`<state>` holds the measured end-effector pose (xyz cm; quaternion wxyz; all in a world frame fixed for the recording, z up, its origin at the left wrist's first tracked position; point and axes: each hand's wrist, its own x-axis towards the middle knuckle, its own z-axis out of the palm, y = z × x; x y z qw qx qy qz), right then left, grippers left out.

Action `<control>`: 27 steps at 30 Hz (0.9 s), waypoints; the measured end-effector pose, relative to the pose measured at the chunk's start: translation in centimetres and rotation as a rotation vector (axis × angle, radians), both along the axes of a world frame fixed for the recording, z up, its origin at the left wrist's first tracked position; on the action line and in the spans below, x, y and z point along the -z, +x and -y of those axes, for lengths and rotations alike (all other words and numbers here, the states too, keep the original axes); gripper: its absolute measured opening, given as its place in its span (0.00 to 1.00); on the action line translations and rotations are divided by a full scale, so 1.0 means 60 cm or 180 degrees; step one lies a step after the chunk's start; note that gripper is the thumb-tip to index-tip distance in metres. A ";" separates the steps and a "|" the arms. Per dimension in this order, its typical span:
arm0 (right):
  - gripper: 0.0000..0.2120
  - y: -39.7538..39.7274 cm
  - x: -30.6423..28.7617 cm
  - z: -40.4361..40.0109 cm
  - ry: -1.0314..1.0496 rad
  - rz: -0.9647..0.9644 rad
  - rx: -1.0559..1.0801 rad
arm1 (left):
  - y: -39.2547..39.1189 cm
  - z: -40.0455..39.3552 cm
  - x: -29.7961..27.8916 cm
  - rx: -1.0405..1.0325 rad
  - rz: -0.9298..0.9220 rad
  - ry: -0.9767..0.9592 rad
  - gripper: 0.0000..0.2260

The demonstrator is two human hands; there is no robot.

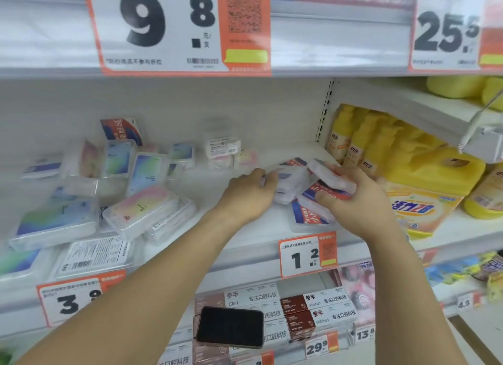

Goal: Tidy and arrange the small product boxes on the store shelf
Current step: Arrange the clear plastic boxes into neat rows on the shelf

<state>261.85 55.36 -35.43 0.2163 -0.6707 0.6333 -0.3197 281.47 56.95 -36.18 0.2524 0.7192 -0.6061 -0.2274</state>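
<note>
gathering: red-blue boxes [304, 185] at shelf [245, 244] right
left hand [250, 193]: fingers flat against stack
right hand [353, 198]: gripping one box
left: pastel boxes [141, 209] jumbled

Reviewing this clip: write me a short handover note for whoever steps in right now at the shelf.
Left hand: fingers laid against a small stack of clear plastic boxes, steadying it.
Right hand: grips a clear red-and-blue labelled box beside that stack.
Done: a few red-and-blue boxes are gathered above the 1.2 price tag.
Left: the pastel-labelled clear boxes on the left of the white shelf lie tilted and overlapping; straighten them. A black phone rests on the boxes one shelf below.
</note>
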 end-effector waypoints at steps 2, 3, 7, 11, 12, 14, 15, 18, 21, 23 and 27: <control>0.34 -0.002 -0.001 0.002 0.0143 -0.0278 -0.0021 | 0.014 0.005 0.007 -0.0023 -0.0017 -0.0122 0.20; 0.36 -0.001 -0.002 0.003 0.0186 -0.0366 0.0030 | 0.021 0.009 0.010 -0.0073 0.0037 -0.0235 0.19; 0.30 0.019 -0.019 -0.001 -0.0273 -0.0227 0.0158 | 0.058 0.041 0.013 -0.0378 0.0447 -0.0764 0.14; 0.16 0.069 -0.039 0.009 -0.0960 0.0325 -0.0258 | 0.111 0.083 -0.024 0.0190 0.1404 -0.1128 0.14; 0.15 0.090 -0.047 0.014 -0.0990 0.0382 -0.0420 | 0.127 0.091 -0.040 0.0269 0.1532 -0.1159 0.18; 0.16 0.139 -0.061 0.029 -0.0935 0.0181 -0.0792 | 0.163 0.105 -0.069 0.0351 0.1719 -0.0941 0.28; 0.18 0.164 -0.067 0.043 -0.0866 0.0003 -0.0936 | 0.181 0.111 -0.079 0.0386 0.1716 -0.0710 0.31; 0.28 0.226 -0.068 0.097 -0.0205 -0.0739 -0.1234 | 0.224 0.121 -0.078 0.0503 0.1394 -0.0229 0.30; 0.40 0.269 -0.059 0.133 0.0420 -0.1725 -0.1328 | 0.258 0.107 -0.069 0.0289 0.1354 -0.0460 0.27; 0.49 0.290 -0.060 0.148 0.0630 -0.2061 -0.1260 | 0.275 0.088 -0.063 0.0333 0.1420 -0.0452 0.26; 0.53 0.327 -0.056 0.160 0.0915 -0.1943 -0.1503 | 0.302 0.054 -0.042 0.0315 0.1220 -0.0828 0.23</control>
